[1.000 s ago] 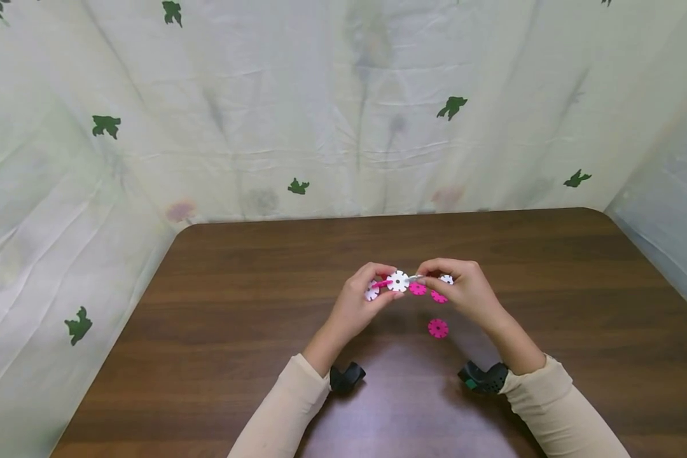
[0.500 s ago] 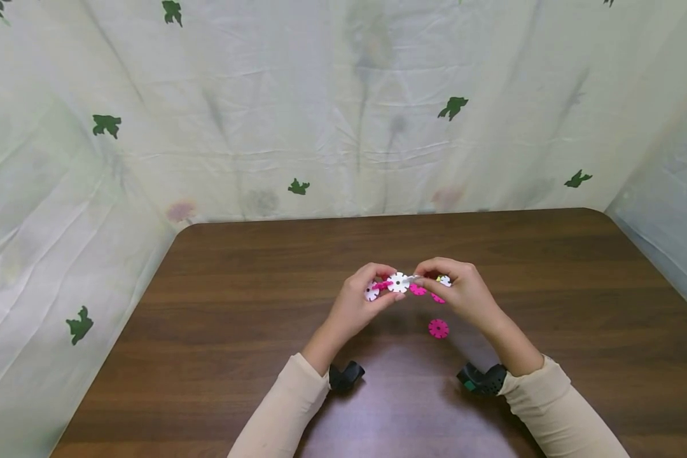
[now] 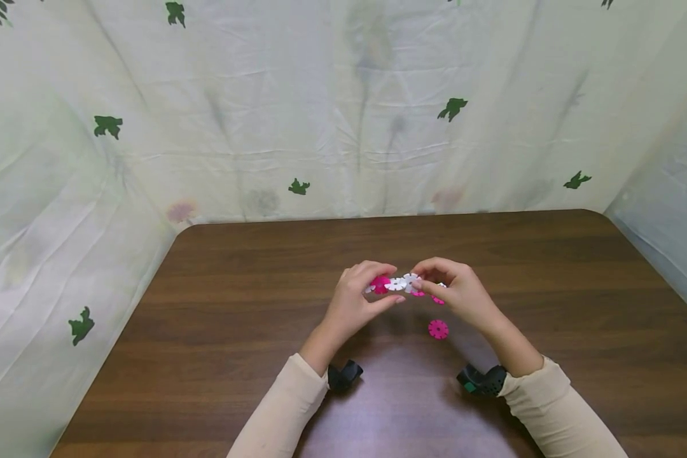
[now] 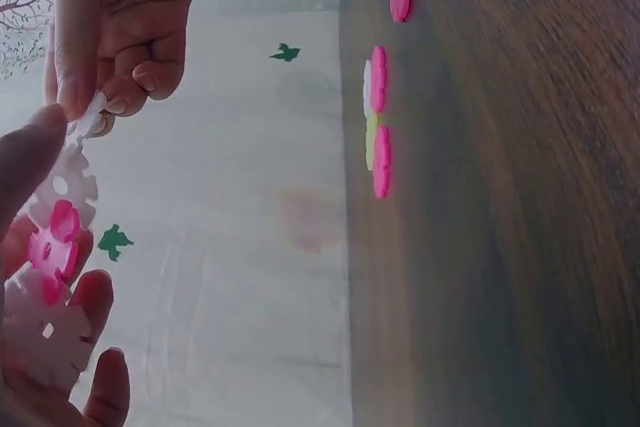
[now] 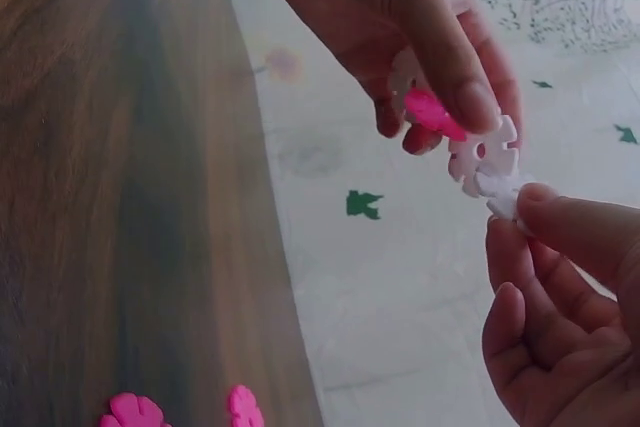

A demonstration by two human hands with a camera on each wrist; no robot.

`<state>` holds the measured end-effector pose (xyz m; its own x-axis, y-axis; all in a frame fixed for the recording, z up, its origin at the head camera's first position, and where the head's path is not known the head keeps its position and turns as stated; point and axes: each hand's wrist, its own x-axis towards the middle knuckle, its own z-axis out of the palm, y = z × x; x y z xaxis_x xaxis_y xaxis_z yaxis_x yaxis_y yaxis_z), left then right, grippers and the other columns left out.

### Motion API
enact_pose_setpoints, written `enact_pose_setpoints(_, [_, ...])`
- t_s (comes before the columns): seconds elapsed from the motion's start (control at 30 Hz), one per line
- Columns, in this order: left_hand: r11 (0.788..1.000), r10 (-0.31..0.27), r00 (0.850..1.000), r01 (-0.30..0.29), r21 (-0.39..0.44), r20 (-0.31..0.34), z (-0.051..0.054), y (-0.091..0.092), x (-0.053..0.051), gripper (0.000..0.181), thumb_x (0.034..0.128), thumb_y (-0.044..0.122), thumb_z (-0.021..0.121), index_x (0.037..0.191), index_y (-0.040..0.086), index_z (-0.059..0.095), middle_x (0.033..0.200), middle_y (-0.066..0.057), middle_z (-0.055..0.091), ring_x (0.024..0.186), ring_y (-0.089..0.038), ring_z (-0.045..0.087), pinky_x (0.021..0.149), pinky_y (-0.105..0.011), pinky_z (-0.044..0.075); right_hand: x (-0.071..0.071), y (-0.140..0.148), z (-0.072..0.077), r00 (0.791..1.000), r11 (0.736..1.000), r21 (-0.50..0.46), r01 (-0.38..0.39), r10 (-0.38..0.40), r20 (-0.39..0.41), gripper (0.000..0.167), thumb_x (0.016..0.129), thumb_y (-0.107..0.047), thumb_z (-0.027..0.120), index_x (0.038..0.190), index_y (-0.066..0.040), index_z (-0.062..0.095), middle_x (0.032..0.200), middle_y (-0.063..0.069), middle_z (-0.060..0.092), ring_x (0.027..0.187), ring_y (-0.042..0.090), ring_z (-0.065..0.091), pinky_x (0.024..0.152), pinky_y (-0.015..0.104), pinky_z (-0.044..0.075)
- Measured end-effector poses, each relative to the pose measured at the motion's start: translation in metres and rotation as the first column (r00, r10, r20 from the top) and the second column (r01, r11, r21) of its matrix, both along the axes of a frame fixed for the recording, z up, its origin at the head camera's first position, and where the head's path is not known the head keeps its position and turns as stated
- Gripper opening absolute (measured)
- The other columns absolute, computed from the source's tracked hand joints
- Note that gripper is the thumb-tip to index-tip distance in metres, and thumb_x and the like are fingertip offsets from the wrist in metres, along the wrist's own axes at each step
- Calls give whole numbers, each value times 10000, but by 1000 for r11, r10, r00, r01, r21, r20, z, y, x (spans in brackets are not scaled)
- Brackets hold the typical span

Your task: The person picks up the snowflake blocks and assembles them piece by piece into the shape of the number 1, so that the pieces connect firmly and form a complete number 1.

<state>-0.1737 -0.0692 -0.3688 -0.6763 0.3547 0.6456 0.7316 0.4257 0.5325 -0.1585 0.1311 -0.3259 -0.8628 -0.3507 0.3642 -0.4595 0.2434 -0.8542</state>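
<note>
A short chain of notched snowflake discs is held in the air between both hands: a white disc at the left end, then a pink disc [image 3: 380, 284], a white disc [image 3: 396, 284] and another white disc [image 3: 410, 282] at the right end. My left hand [image 3: 349, 299] holds the chain's left part between thumb and fingers; its thumb [image 5: 472, 105] lies against the white middle disc in the right wrist view. Thumb and forefinger of my right hand [image 3: 458, 287] pinch the end white disc [image 5: 503, 192], which is slotted against its neighbour. My left fingers partly hide the first white disc [image 4: 45, 332].
On the brown table [image 3: 252, 318] lies a loose pink disc [image 3: 438, 329]. Behind the right hand are further discs, partly hidden; the left wrist view shows pink discs [image 4: 382, 162], a white disc [image 4: 367, 87] and a yellow-green disc [image 4: 371, 147]. Patterned cloth [image 3: 332, 114] hangs behind.
The chain has turned about its length: the pink disc and the right-end white disc, formerly edge-on, now show their faces, while the middle white disc is tilted. Both hands stay nearly in place.
</note>
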Motion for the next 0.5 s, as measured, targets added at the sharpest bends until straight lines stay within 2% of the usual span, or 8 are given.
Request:
enact_pose_setpoints(0.13, [999, 8, 999, -9, -36, -33, 2, 1, 2, 385, 681, 239, 794, 1007, 93, 649, 947, 34, 628, 857, -51, 548, 736, -287, 367, -8, 2, -16, 995, 995, -87, -50, 58, 81, 180, 775, 75, 639, 949, 65, 596, 802, 148, 596, 624, 143, 556, 487, 226, 442])
enact_pose_setpoints(0.23, [997, 17, 997, -23, -77, -75, 4, 1, 3, 355, 683, 242, 792, 983, 104, 661, 903, 35, 641, 791, -41, 563, 693, -264, 370, -12, 3, -26, 987, 988, -134, -73, 91, 133, 186, 786, 58, 636, 964, 75, 585, 832, 162, 588, 682, 178, 593, 587, 269, 501])
enact_pose_setpoints(0.37, [990, 29, 991, -47, -130, -133, 4, 1, 3, 315, 694, 264, 782, 956, 124, 678, 844, 40, 650, 720, -28, 558, 654, -244, 369, -13, 2, -29, 974, 981, -174, -86, 119, 191, 197, 791, 50, 638, 973, 87, 572, 841, 181, 573, 703, 187, 606, 654, 356, 513])
enact_pose_setpoints(0.5, [988, 32, 986, -56, -146, -161, 3, 1, 3, 308, 703, 271, 774, 971, 142, 691, 825, 55, 652, 709, -21, 558, 636, -233, 377, -12, 1, -28, 964, 978, -189, -83, 127, 233, 202, 794, 54, 633, 982, 89, 566, 844, 169, 572, 704, 161, 610, 670, 362, 511])
